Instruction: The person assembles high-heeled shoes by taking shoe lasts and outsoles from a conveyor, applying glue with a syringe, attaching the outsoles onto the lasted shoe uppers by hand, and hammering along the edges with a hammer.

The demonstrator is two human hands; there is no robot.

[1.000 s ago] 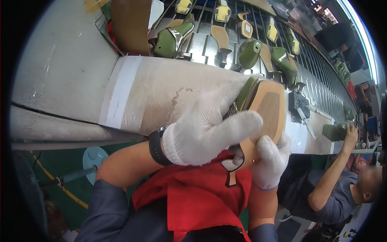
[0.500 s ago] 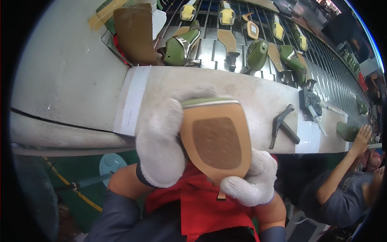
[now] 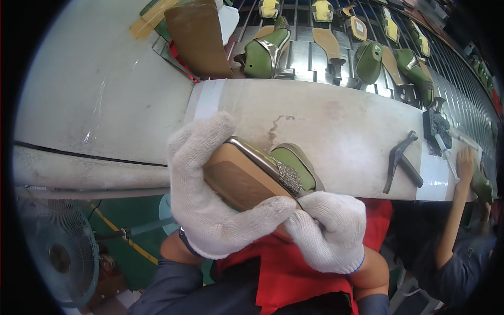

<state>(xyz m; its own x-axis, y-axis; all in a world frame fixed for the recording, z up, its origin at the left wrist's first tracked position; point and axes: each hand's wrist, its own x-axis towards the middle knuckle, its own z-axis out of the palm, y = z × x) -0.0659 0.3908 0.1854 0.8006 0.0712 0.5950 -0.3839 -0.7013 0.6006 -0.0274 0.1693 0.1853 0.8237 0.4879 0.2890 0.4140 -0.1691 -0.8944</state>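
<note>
Two-handed hold on a shoe (image 3: 239, 176), seen from nearby. The shoe is in the air at the near edge of the counter (image 3: 341, 136), its tan sole turned toward the wearer. Left hand (image 3: 197, 205), gloved: grip closed around the broad end, thumb lying along the sole. Right hand (image 3: 333, 231), gloved: grip closed on the narrow end, fingertips touching the left thumb. Holding both ends probably steadies the shoe and leaves the sole's middle in sight. A green form (image 3: 302, 165) fills the upper, presumably to keep its shape; a glittering band (image 3: 289, 176) crosses it. The hammer (image 3: 401, 163) lies to the right, seemingly placed within easy reach. Beyond, similar shoes (image 3: 262, 55) rest on metal slats (image 3: 304, 68). Markings: a white label (image 3: 359, 26) on one tan sole, too small to read; no brand is legible.
</note>
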